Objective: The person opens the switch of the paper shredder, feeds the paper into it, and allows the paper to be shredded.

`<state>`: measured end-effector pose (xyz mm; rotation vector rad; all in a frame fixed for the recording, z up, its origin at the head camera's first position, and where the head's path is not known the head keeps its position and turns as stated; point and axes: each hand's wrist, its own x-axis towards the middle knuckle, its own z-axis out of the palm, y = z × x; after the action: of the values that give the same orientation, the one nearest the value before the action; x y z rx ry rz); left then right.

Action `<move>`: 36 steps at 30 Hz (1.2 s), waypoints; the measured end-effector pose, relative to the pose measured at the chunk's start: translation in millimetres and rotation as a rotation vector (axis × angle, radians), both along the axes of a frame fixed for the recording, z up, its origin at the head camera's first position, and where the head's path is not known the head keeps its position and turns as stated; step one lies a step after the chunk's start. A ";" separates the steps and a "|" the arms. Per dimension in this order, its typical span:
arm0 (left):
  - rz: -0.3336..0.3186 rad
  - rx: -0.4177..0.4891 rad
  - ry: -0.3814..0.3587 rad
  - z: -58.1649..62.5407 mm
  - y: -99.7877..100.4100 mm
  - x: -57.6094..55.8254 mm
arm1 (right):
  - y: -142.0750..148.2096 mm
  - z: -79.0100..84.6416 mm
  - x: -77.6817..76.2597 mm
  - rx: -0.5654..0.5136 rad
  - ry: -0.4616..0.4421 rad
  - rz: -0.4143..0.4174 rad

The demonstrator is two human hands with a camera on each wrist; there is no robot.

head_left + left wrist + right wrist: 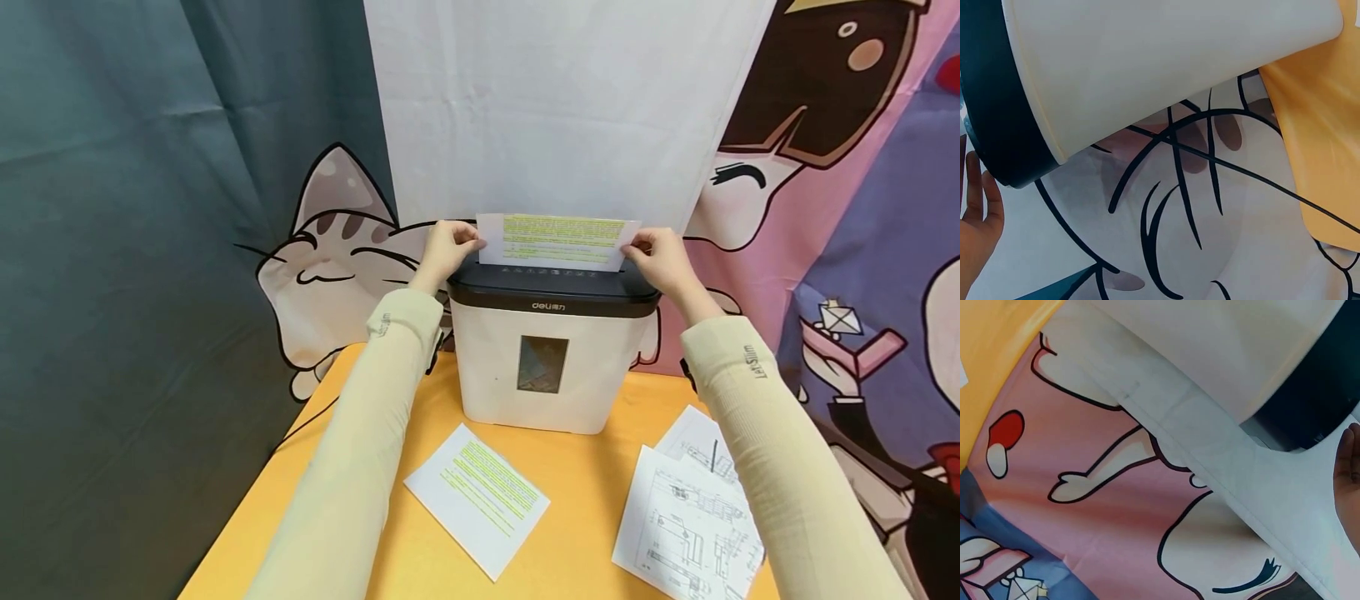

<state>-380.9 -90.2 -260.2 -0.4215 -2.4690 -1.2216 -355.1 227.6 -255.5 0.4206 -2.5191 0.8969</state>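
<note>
A paper shredder (487, 358), white with a black top and a small front window, stands at the back of the table. Out of its top slot rises a sheet of paper (555, 237) with text highlighted in yellow; its lower part is hidden in the slot. My left hand (452, 246) pinches the sheet's left edge, and my right hand (656, 254) pinches its right edge. In the left wrist view the left hand (980, 215) shows beside the black top. The right hand (1349, 481) appears at the frame's edge in the right wrist view.
On the yellow table (577, 500) a highlighted sheet (480, 500) lies in front of the shredder. To the right, sheets with technical drawings (682, 529) overlap, partly under the right forearm. A thin black cord (311, 425) runs off the left edge. Printed curtains hang behind.
</note>
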 end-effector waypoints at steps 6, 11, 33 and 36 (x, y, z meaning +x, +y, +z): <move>0.016 -0.024 0.000 -1.5 0.6 1.3 | -2.0 -2.9 0.5 0.021 -0.007 0.006; 0.032 -0.071 -0.034 -2.9 0.2 2.6 | -4.1 -4.4 0.8 0.052 -0.021 -0.012; 0.028 -0.059 0.009 0.2 5.4 3.4 | -5.5 -10.2 0.8 0.114 -0.064 -0.019; 0.029 -0.057 0.008 0.4 6.3 3.3 | -5.9 -9.6 1.2 0.109 -0.034 -0.016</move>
<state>-377.6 -83.9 -259.8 -0.4038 -2.4987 -1.1387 -353.9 221.7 -265.1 0.4221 -2.6073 0.7691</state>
